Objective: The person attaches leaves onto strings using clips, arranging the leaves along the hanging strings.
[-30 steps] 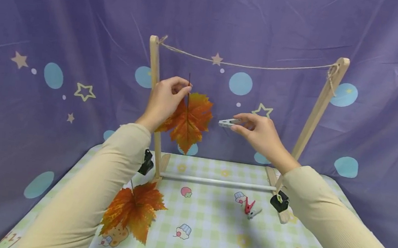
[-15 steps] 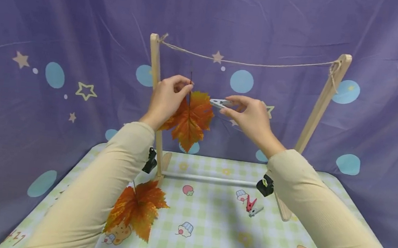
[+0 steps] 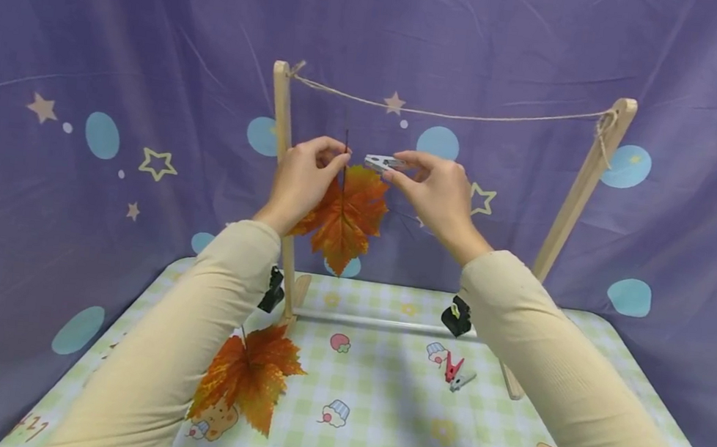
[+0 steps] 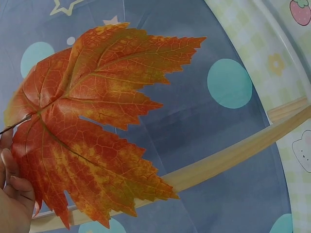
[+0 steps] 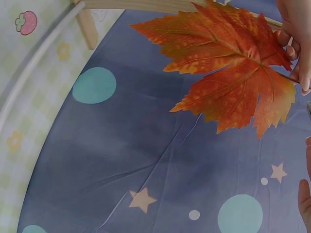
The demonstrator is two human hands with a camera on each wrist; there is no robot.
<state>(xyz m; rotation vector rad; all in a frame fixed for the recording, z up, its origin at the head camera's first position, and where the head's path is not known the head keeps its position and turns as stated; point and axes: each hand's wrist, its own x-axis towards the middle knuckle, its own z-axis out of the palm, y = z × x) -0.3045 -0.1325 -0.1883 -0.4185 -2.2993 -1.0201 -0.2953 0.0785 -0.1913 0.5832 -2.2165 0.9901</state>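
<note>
By the fingers of the left hand point(image 3: 304, 173), the stem point(image 3: 345, 163) of a leaf point(image 3: 353, 212) is pinched, and the leaf is held tip down in the air above the far part of the table point(image 3: 390, 415), clear of its top. By the fingers of the right hand point(image 3: 438, 192), a pale clip point(image 3: 379, 162) is pinched, its front end turned toward the stem; a narrow gap is seen between them. Both hands are held below a string point(image 3: 457, 117), which is tied between a left post point(image 3: 284, 108) and a right post point(image 3: 577, 193) and sags slightly.

The posts are stood toward the far edge of the table and are joined low down by a white rod point(image 3: 380, 323), partly covered by the right sleeve point(image 3: 567, 373). Near the table's left edge, a second leaf point(image 3: 250, 381) is laid flat, partly covered by the left sleeve point(image 3: 185, 344). Toward the right edge, between the rod and the near side, a red clip point(image 3: 453, 368) and a grey clip point(image 3: 463, 381) are placed together. Behind the far edge, a purple curtain point(image 3: 208, 29) is hung.
</note>
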